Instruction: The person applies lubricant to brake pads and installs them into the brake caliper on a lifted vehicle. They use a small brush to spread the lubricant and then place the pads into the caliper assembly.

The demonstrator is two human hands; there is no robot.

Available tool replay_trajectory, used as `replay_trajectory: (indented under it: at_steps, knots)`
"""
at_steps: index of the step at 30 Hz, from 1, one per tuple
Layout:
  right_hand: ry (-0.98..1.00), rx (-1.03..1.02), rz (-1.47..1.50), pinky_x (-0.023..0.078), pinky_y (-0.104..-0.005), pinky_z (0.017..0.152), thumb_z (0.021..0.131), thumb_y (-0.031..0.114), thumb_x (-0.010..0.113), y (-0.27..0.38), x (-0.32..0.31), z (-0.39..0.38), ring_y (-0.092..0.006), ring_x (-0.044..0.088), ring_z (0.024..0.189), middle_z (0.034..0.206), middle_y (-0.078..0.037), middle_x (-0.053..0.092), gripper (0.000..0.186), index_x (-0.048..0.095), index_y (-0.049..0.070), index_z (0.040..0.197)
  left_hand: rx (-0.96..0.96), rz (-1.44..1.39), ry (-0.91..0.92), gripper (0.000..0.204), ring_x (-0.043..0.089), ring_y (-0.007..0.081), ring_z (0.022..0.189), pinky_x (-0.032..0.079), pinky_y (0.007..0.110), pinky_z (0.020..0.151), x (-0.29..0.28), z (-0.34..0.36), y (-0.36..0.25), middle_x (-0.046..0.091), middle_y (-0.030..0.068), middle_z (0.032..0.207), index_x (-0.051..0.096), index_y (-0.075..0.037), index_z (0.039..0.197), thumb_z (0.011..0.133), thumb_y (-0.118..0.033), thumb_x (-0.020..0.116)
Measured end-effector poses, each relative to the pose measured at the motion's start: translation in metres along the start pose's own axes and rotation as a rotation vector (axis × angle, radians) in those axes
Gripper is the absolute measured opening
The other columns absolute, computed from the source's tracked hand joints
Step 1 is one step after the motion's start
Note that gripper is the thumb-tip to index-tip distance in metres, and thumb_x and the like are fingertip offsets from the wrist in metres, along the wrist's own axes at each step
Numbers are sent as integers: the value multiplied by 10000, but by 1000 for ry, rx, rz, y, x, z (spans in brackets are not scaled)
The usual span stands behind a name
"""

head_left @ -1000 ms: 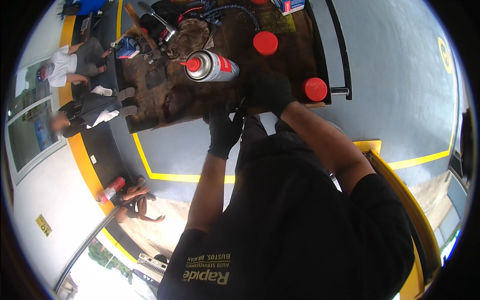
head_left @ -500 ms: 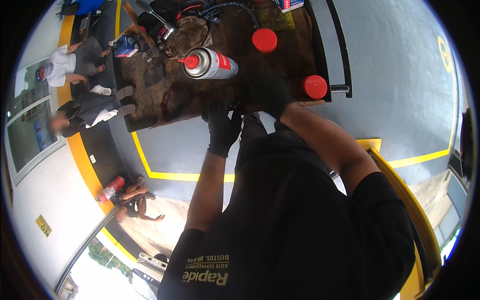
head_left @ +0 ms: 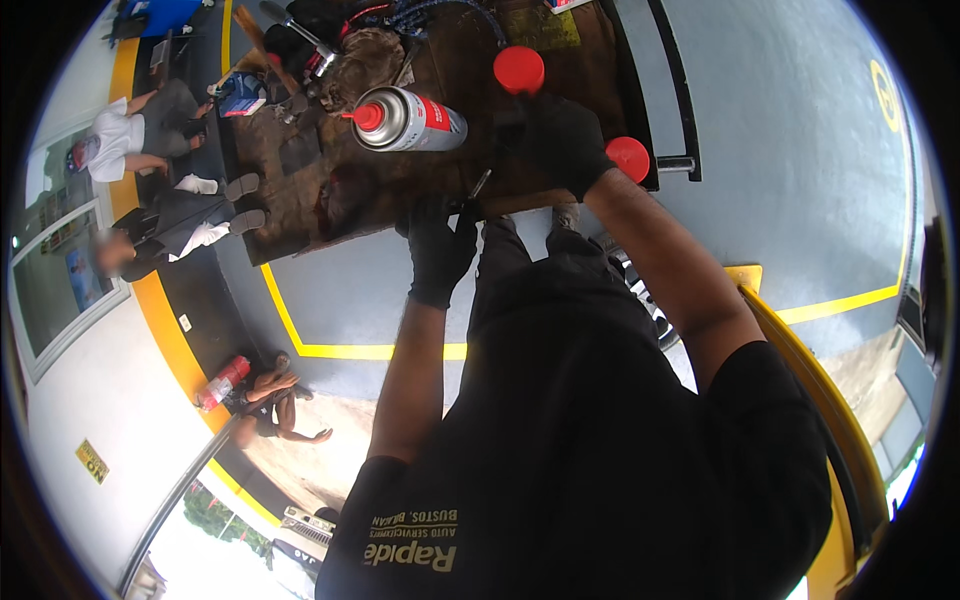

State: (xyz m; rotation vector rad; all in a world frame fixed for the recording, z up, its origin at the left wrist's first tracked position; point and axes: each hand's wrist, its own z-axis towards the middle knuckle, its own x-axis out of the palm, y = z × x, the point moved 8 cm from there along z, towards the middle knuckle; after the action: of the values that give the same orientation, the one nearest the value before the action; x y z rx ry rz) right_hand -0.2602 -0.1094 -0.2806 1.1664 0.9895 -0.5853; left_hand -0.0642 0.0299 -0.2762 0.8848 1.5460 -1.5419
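Black gloves cover both hands at the near edge of a dark, stained worktop (head_left: pixel 385 195). My left hand (head_left: pixel 440 250) is closed around a slim metal pin (head_left: pixel 482 184) whose shiny end sticks up past the fingers. Farther in, my right hand (head_left: pixel 568 145) reaches over the worktop close to a round red cap (head_left: pixel 519 70); its fingers blend into the dark surface, so their pose is unclear. Beside its wrist lies a second red cap (head_left: pixel 628 159). A silver and red spray can (head_left: pixel 410 120) with a red nozzle stands left of my right hand.
Toward the far left of the worktop are a ratchet (head_left: pixel 300 35), a crumpled brown rag (head_left: pixel 365 72) and a blue box (head_left: pixel 241 93). A black metal handle (head_left: pixel 680 163) juts from its right side. Several people sit at the left, near a fire extinguisher (head_left: pixel 222 383).
My right hand has moved away from my left hand, up toward the farther red cap. The pin's end now shows above my left hand. The view has shifted slightly.
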Motion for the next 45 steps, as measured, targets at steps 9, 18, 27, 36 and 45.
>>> replay_trajectory:
  at_steps: [9, 18, 27, 36, 45]
  knots:
    - [35, -218, 78, 615, -457, 737, 879, 454, 776, 59, 22, -31, -341, 768, 884, 918, -117, 758, 434, 746, 100, 1128, 14, -22, -16, 212, 665, 322, 1023, 421, 485, 928, 1, 2, 0, 730, 91, 1014, 708, -110, 1108, 910, -177, 749]
    - [251, -192, 116, 614, -462, 745, 828, 490, 819, 64, -5, -23, -334, 775, 902, 967, -139, 775, 436, 789, 120, 1058, -15, -64, -56, 219, 679, 306, 1012, 414, 479, 928, -6, -1, -6, 748, 72, 1013, 713, -115, 1106, 906, -188, 765]
    - [190, -193, 138, 622, -474, 806, 875, 476, 758, 57, 32, -27, -314, 781, 946, 1010, -114, 790, 417, 772, 120, 1091, -67, -144, -92, 243, 698, 321, 1014, 402, 508, 960, -5, 2, 0, 755, 74, 1048, 697, -116, 1153, 945, -231, 747]
    - [92, -64, 46, 611, -439, 797, 977, 382, 661, 21, -7, -14, -286, 761, 984, 1033, -56, 769, 238, 768, 183, 1052, -87, -192, -6, 133, 701, 277, 957, 445, 439, 912, -11, 10, -4, 747, 57, 1008, 717, -110, 1080, 995, -209, 694]
    - [-115, -197, 202, 592, -469, 820, 932, 302, 748, 13, -30, -41, -298, 715, 1016, 1111, -74, 700, 223, 738, 193, 1127, -89, -710, -158, 191, 614, 106, 916, 508, 314, 805, -114, -4, -35, 676, 39, 956, 682, -12, 1132, 1098, -155, 560]
